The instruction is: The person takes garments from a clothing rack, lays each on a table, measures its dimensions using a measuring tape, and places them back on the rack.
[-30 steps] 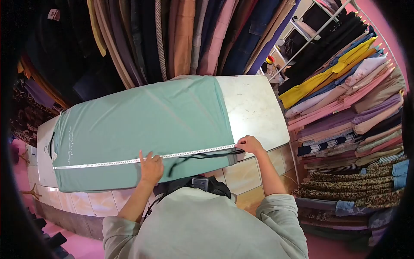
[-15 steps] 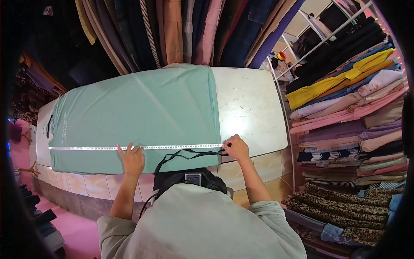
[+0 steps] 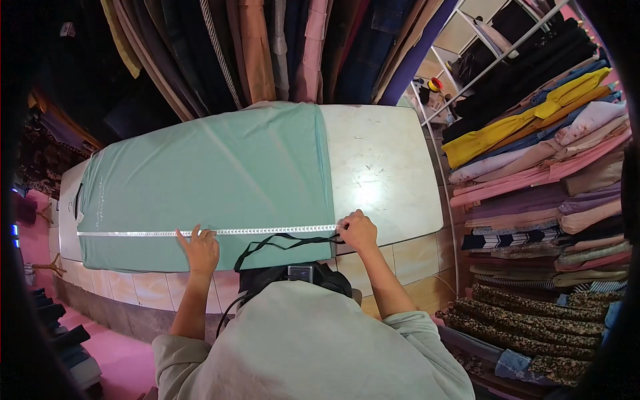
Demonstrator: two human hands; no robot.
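Note:
A green shirt [image 3: 213, 167] lies flat on the white table [image 3: 387, 170], its neckline at the left. Along its near part stretches a white measuring tape [image 3: 280, 231], from the neckline end to the hem. My left hand [image 3: 201, 251] rests on the tape and shirt with its fingers apart. At the hem, my right hand [image 3: 358, 230] pinches the tape's right end. A black cord [image 3: 267, 244] runs loosely over the shirt from near my right hand down to a black bag [image 3: 320, 277] at my waist.
Hanging garments [image 3: 257, 53] line the far side of the table. Racks of clothes, with a yellow garment [image 3: 527, 120] among them, stand at the right. A white metal frame [image 3: 497, 60] is at the upper right. Dark items [image 3: 63, 327] sit at the lower left.
The view has shifted, so the shirt and table appear higher and further left. My right hand stays at the hem with the tape; my left hand remains on the tape, fingers still spread.

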